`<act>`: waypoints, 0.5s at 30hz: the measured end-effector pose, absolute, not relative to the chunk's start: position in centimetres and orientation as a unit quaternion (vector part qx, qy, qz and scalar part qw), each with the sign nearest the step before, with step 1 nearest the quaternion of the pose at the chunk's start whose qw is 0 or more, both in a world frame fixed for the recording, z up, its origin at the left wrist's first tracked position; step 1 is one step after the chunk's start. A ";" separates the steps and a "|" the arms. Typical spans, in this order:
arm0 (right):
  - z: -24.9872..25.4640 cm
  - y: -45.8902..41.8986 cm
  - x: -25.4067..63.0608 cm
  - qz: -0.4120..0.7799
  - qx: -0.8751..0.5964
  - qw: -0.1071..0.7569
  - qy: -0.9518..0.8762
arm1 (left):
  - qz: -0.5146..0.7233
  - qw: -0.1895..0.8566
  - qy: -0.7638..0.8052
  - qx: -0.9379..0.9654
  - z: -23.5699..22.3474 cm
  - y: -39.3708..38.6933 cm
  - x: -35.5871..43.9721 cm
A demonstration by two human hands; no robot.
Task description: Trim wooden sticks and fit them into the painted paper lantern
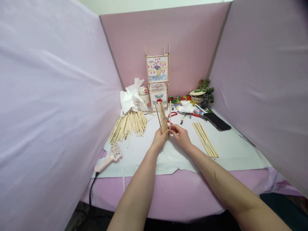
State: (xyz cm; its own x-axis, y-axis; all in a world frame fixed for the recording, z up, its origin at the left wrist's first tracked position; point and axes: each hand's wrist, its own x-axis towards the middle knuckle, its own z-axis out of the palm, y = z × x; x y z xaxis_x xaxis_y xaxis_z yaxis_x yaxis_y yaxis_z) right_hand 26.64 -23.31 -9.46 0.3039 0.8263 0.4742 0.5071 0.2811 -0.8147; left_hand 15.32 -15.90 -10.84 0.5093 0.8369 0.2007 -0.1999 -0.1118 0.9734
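Observation:
My left hand (159,138) is closed around a small bundle of thin wooden sticks (162,118), held upright over the white sheet (231,150). Touching it on the right, my right hand (181,134) pinches one single stick (170,114), also upright, right beside the bundle. Both hands meet at the middle of the table. A large heap of the same sticks (128,125) lies to the left. A neat row of several sticks (205,139) lies flat to the right of my right hand.
A pink glue gun (108,158) with a black cord lies at the front left. At the back stand a stick-framed picture stand (157,77), crumpled tissue (131,96), scissors (186,114), a black phone (217,121) and a small plant (205,88). Pink panels wall in three sides.

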 end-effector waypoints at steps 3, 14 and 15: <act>-9.4 -23.4 26.9 0.082 -0.586 0.536 -0.602 | 0.419 0.611 0.265 0.617 -10.8 -16.0 15.2; -8.2 -23.4 28.2 0.108 -0.574 0.525 -0.619 | 0.397 0.608 0.255 0.639 -9.6 -16.7 15.1; -7.9 -23.3 28.3 0.130 -0.568 0.534 -0.613 | 0.392 0.607 0.248 0.646 -9.6 -16.8 15.2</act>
State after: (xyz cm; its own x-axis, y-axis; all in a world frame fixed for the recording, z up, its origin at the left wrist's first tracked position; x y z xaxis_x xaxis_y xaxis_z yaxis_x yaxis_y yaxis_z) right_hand 28.26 -23.33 -7.86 0.2156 0.8347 0.5068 0.5560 0.3217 -0.7664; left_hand 15.16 -16.83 -9.57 0.5704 0.7954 0.2048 -0.1548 -0.1408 0.9779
